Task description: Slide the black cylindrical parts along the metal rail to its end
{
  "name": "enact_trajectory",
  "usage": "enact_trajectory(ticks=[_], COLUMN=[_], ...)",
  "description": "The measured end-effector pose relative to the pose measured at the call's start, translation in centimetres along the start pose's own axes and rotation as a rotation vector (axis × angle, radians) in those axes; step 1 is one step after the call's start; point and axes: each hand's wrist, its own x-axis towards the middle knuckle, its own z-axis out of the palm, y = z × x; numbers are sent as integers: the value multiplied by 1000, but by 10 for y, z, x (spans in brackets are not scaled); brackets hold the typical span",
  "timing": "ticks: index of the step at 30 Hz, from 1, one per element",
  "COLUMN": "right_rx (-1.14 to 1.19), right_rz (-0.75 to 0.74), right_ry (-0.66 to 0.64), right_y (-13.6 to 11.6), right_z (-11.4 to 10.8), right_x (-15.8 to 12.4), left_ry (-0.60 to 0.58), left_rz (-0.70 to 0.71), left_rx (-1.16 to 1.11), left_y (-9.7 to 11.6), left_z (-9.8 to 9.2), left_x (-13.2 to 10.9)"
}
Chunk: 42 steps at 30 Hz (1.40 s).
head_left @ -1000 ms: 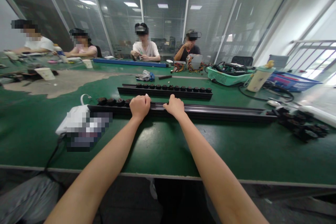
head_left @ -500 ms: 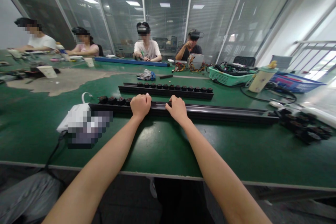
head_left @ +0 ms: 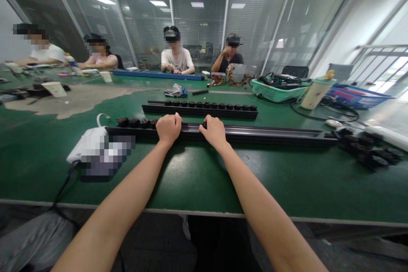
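A long black channel rail (head_left: 264, 134) lies across the green table before me, its groove facing up. Several small black round parts (head_left: 134, 123) sit in a row at its left end. Curled over the rail, just right of these parts, my left hand (head_left: 168, 129) is closed; its fingertips and anything under them are hidden. A short gap of bare rail separates it from my right hand (head_left: 214, 131). That hand is closed around a small black part (head_left: 204, 125) at the groove, mostly covered by the fingers. Behind lies a second black rail (head_left: 200, 110) filled with similar parts.
Loose black parts (head_left: 372, 148) are piled at the rail's right end. To the left are a white box (head_left: 87, 142) with a cable and a blurred-out flat object. Farther back stand a green basket (head_left: 277, 92), a bottle (head_left: 317, 91) and a blue rail (head_left: 156, 75). Several people sit opposite.
The view has shifted slightly. Both my hands keep the same places and grips on the rail. Across the table, a green item at one person's hands no longer shows.
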Motion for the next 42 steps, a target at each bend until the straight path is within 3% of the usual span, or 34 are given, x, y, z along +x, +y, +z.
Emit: enact_trajectory(ticks=[42], right_rx=[32], right_rz=[79], right_ry=[-78], right_y=[17], right_z=[-12], right_x=[4], left_ry=[8], left_rz=[2], left_rx=[-8], left_y=[-1], left_z=[2], left_x=[1])
